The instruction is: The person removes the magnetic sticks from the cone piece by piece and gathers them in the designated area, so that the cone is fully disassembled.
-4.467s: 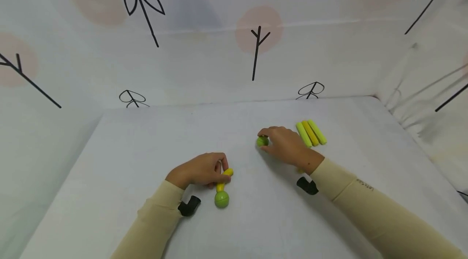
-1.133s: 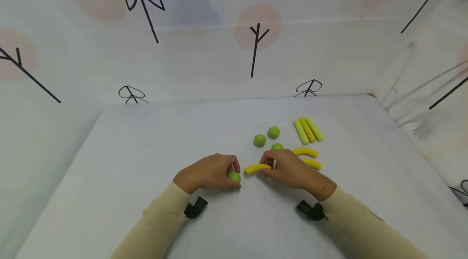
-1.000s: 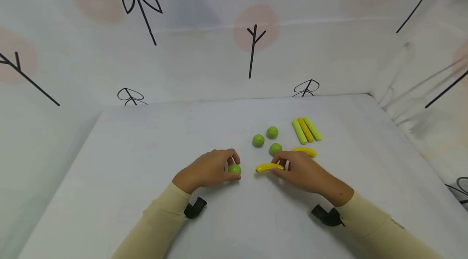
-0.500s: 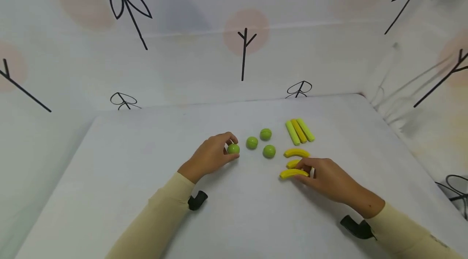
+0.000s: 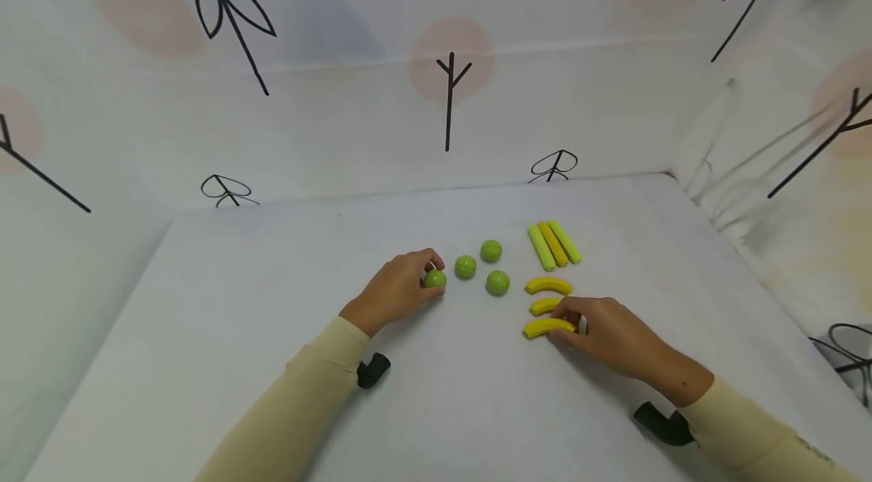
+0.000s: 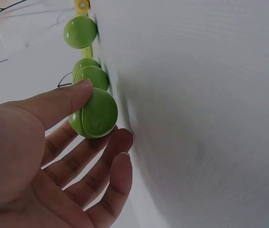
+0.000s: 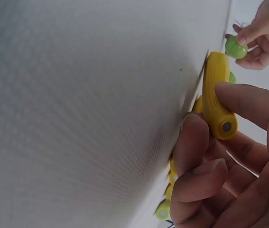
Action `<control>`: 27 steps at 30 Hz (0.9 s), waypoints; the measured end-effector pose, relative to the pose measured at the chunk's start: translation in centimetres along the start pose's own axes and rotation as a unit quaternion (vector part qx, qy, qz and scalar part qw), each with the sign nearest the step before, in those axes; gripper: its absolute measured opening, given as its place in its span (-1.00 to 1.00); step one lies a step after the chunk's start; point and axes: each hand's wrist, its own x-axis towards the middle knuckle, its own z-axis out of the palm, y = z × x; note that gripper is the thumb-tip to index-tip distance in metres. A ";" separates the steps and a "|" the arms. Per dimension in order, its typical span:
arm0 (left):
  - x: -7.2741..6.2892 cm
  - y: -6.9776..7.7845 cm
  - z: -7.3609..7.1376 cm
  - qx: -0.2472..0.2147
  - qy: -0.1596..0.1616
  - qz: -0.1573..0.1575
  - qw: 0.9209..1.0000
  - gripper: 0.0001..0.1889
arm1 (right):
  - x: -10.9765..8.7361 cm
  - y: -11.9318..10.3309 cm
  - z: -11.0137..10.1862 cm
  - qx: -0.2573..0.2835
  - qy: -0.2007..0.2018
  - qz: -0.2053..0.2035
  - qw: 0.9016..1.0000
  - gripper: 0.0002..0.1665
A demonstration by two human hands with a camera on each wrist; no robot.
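My left hand (image 5: 397, 289) pinches a glossy green ball (image 5: 436, 280) between thumb and fingers, just left of three similar loose balls. In the left wrist view the thumb presses on the top of this grooved ball (image 6: 98, 113). At the right, my right hand (image 5: 616, 334) pinches a curved yellow rod (image 5: 540, 328) near one end; the right wrist view shows a grey metal disc (image 7: 227, 127) in that end. Beyond the held rod lie two matching curved yellow rods, one in the middle (image 5: 543, 306) partly covered by my fingers and a farther one (image 5: 548, 285).
The loose balls are a left one (image 5: 465, 266), a back one (image 5: 491, 250) and a front one (image 5: 498, 283). Behind the curved rods, two yellow-green straight rods (image 5: 541, 247) flank a yellow straight rod (image 5: 552, 244). A white cloth (image 5: 272, 278) covers the table, with a printed curtain behind.
The ball and curved rod, joined under my left hand at first, are now apart. My left hand has carried the ball away toward the others; my right hand has brought the rod rightward beside its matches.
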 end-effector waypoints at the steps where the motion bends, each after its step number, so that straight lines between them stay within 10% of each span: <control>1: 0.1 0.0 0.0 0.001 0.000 0.000 1.000 -0.66 | 0.0 0.0 0.0 -0.001 0.001 0.000 1.000 -0.77; 27: -0.5 0.2 -0.1 0.029 0.010 0.002 1.000 -0.59 | -0.8 0.2 0.2 -0.125 0.055 -0.020 0.990 -0.73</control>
